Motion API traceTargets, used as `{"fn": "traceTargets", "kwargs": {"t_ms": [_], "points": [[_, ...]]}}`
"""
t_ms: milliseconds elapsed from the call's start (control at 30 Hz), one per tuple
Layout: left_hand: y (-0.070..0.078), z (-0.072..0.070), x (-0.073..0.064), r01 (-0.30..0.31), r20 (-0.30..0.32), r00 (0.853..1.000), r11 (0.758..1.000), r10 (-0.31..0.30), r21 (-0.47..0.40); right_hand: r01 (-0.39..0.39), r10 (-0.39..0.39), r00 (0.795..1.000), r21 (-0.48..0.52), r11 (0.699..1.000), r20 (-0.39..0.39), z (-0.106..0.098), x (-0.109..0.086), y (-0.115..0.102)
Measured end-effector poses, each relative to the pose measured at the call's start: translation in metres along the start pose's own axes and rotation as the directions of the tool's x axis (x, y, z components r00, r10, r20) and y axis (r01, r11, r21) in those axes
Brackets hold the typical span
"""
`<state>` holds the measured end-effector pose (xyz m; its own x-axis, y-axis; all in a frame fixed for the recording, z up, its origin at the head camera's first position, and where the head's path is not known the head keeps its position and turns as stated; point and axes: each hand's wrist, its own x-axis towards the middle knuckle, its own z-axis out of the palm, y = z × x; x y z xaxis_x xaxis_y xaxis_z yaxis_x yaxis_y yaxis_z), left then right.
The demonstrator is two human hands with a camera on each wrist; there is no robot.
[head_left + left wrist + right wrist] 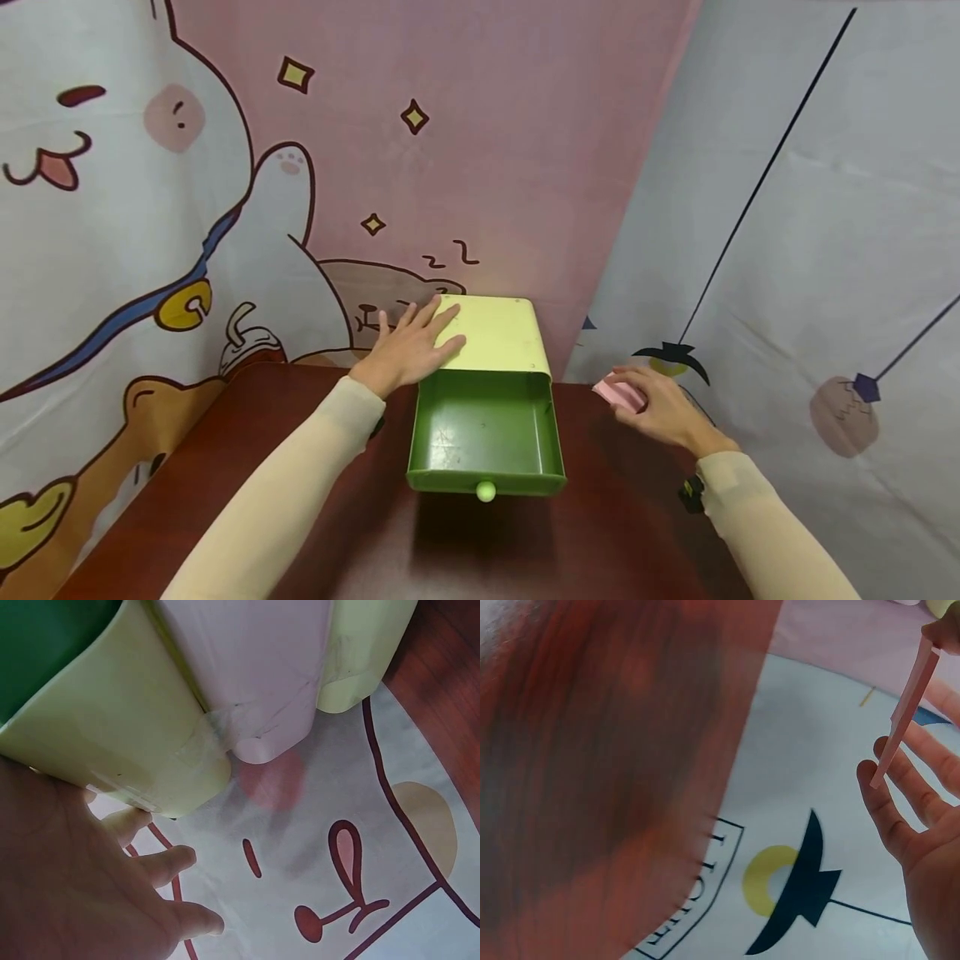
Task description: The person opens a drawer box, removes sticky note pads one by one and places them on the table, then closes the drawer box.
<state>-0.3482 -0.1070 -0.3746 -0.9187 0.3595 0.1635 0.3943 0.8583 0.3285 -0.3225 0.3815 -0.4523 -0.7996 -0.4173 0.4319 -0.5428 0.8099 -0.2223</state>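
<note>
My left hand (408,350) rests on the top of a small drawer cabinet (498,333), its fingers spread over the pale yellow surface near the left edge. The green top drawer (483,425) is pulled out toward me, and its inside shows bare. A round light green knob (486,491) sits on its front. To the right of the cabinet, my right hand (660,408) pinches a thin, flat pink pad (621,393) between thumb and fingers, above the table. In the right wrist view the pad (907,712) appears nearly edge-on.
The cabinet stands on a dark red-brown table (622,517) near its back edge. Below the yellow tier the left wrist view shows a pink tier (251,675) and another yellow one (360,660). A cartoon-printed cloth (510,150) hangs behind the table.
</note>
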Motion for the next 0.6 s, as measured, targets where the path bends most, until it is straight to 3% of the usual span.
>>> {"fn": "traceTargets", "kwargs": {"t_ms": [200,433,600], "points": [[0.0,0.001,0.0,0.002,-0.003,1.0,1.0,-0.002,-0.006,-0.108,0.108,0.992,0.001,0.994,0.062,0.006,-0.011,0.008],[0.0,0.003,0.001,0.002,0.001,1.0,1.0,-0.002,0.002,-0.104,0.104,0.993,-0.005,0.995,0.061,0.017,-0.018,0.019],[-0.001,0.002,0.002,0.004,0.001,1.0,1.0,-0.004,-0.004,-0.15,0.149,0.985,0.003,0.989,0.086,0.019,-0.02,0.024]]}}
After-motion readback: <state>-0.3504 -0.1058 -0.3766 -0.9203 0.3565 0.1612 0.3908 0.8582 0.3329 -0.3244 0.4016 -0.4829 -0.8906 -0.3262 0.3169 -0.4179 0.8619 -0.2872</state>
